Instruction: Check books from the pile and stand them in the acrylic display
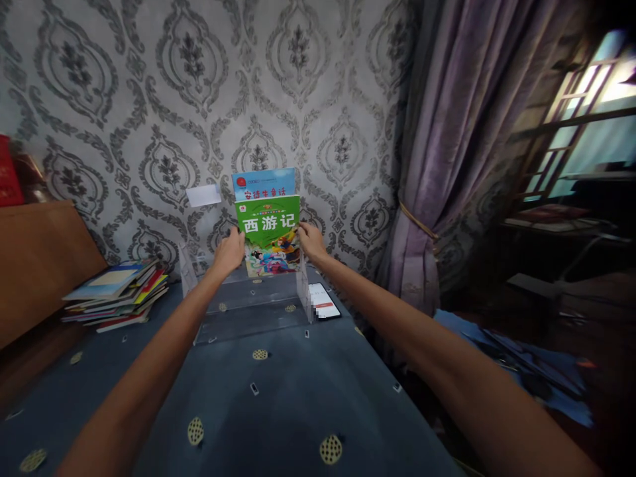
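Sandwiching book [271, 228] — left hand [229, 253], right hand [312, 242]

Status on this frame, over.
Left hand, right hand grip green picture book by its sides. Upright in clear acrylic rack, blue book behind. Black smartphone right of rack.

A wall [149, 99] papered in grey-and-white damask runs left of the curtain [462, 132]. The curtain is mauve, hangs in heavy folds and is drawn in by a gold tie [417, 222] low on its left edge. Right of the curtain, a window [586, 112] with dark bars lets in pale daylight; the room around it is dim. Well left of the curtain stands a brown wooden panel [40, 258]. Below the curtain, to its left, spreads a desk [298, 411] under dark blue cloth with pale motifs.
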`<control>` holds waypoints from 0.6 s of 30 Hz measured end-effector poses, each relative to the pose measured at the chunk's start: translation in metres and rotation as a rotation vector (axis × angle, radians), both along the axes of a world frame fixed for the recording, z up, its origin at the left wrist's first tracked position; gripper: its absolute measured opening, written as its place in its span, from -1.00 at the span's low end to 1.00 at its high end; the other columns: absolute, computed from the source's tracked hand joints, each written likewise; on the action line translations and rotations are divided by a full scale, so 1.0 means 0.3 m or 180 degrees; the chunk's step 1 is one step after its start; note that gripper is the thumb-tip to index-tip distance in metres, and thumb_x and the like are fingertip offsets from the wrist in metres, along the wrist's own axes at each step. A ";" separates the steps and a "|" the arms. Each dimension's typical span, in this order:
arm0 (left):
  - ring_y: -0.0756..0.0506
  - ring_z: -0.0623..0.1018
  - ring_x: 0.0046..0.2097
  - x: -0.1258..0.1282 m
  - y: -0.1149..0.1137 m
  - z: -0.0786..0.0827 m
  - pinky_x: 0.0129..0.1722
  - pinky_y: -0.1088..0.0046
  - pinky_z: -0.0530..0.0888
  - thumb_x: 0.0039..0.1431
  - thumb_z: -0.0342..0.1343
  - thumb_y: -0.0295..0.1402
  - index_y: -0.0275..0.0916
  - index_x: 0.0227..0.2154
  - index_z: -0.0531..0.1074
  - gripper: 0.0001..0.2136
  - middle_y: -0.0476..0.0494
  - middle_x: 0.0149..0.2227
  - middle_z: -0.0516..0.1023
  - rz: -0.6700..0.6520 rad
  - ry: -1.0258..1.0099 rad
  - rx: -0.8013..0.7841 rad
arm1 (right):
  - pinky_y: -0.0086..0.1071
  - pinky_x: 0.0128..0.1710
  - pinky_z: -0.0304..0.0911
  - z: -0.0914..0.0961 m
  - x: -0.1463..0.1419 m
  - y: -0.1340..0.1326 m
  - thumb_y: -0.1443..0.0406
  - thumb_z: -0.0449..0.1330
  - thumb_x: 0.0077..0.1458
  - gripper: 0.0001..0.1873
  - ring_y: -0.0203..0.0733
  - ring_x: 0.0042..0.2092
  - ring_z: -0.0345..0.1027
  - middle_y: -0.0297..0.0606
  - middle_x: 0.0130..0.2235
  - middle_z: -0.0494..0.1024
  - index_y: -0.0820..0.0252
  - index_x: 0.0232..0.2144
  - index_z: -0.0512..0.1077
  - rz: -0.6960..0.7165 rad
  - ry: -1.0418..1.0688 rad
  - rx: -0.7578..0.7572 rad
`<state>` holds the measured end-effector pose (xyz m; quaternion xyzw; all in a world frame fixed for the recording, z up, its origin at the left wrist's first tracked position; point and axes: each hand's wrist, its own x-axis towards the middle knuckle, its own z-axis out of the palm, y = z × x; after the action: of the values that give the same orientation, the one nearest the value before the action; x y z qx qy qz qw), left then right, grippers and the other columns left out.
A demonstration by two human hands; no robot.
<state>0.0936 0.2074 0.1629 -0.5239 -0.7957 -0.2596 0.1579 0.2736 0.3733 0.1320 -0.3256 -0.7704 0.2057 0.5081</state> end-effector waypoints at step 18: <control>-0.36 0.61 -0.02 0.034 -0.035 0.009 -0.08 0.19 0.43 0.45 -0.32 -0.20 -0.28 0.08 0.26 -0.62 -0.46 -0.11 0.61 0.0068 0.0027 0.0055 | -0.13 0.10 0.33 -0.034 0.025 0.004 0.32 -0.03 0.20 -0.53 -0.02 0.00 0.48 -0.06 -0.06 0.63 0.32 0.02 0.53 0.0098 0.0245 -0.0114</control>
<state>0.1039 0.1970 0.1657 -0.5150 -0.7984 -0.2626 0.1686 0.2811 0.3745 0.1217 -0.3147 -0.7514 0.2396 0.5282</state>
